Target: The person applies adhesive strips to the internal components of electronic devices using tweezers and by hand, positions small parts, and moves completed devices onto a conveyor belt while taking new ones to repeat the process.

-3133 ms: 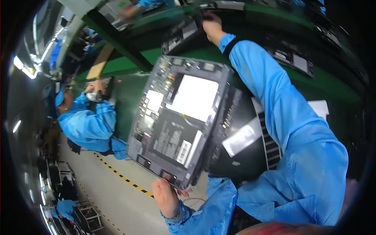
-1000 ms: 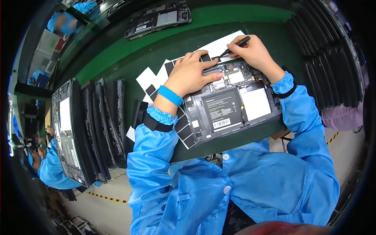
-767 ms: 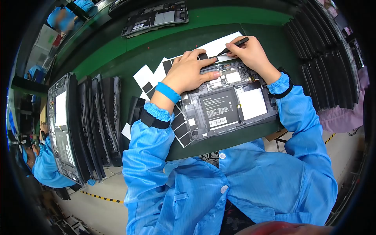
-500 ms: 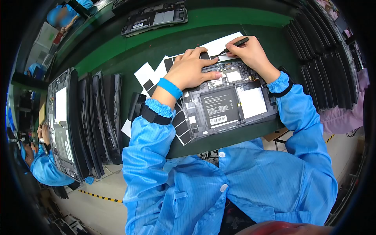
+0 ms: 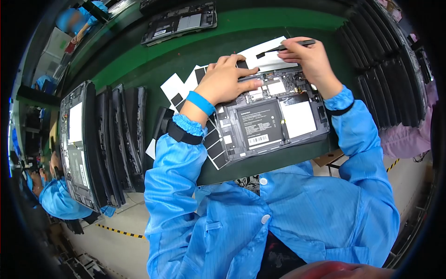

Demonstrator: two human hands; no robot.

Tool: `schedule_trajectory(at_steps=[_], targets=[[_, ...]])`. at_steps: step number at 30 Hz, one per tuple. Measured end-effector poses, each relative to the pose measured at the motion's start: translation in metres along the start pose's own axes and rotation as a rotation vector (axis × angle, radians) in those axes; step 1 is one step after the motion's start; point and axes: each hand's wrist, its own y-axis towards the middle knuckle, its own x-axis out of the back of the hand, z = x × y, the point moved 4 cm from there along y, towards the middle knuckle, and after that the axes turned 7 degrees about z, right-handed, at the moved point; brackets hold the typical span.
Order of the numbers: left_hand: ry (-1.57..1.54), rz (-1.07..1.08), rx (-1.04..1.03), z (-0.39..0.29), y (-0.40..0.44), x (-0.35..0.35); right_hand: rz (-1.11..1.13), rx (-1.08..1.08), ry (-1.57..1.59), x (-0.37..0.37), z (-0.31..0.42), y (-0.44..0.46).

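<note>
Currently, our right hand (image 5: 311, 59) has its grip pinched round black tweezers (image 5: 307, 43), whose tips meet a small black patch (image 5: 260, 55) over a white sheet (image 5: 275, 43); we cannot tell whether the patch is clear of it. Our left hand (image 5: 224, 83) is spread flat, grasping nothing, its thumb (image 5: 251, 85) over the upper left of an opened device (image 5: 301, 116) and its forefinger (image 5: 247, 72) reaching towards the sheet. That device lies flat on the green bench (image 5: 334, 58), just before us, with its battery (image 5: 260, 128) and circuit board (image 5: 276, 88) bare. We judge the patch very light, thin and pliable, perhaps sticky, so it could fold or cling; one edge is the place to take hold. The device we reckon stiff and fairly heavy, yet fragile on top: we should hold it by its outer frame, well away from board and battery.
</note>
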Motion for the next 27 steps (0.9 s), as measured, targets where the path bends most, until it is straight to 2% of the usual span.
schedule_trajectory(at_steps=[2,4,7,10,11,15,18,27], targets=[[-0.096,-0.030,-0.004,-0.001,0.000,0.003,0.028,-0.039,-0.042,0.005,0.013,-0.018],[-0.007,-0.290,-0.048,-0.008,-0.003,0.009,0.088,-0.110,-0.026,0.012,0.003,-0.030],[-0.197,-0.400,0.083,-0.031,-0.010,0.028,0.114,-0.115,-0.001,0.010,-0.014,-0.042],[-0.506,-0.169,0.255,-0.042,-0.011,0.018,0.139,-0.116,-0.035,0.010,-0.011,-0.043],[-0.604,-0.182,0.250,-0.041,-0.009,0.008,0.132,-0.108,-0.018,0.011,-0.011,-0.043],[-0.559,-0.171,0.279,-0.045,-0.006,0.003,0.159,-0.097,-0.004,0.015,-0.016,-0.041],[-0.618,-0.068,0.280,-0.045,0.000,0.002,0.171,-0.094,0.000,0.014,-0.014,-0.041],[-0.415,-0.073,0.397,-0.050,0.014,0.004,0.137,-0.046,-0.095,0.010,-0.015,-0.042]])
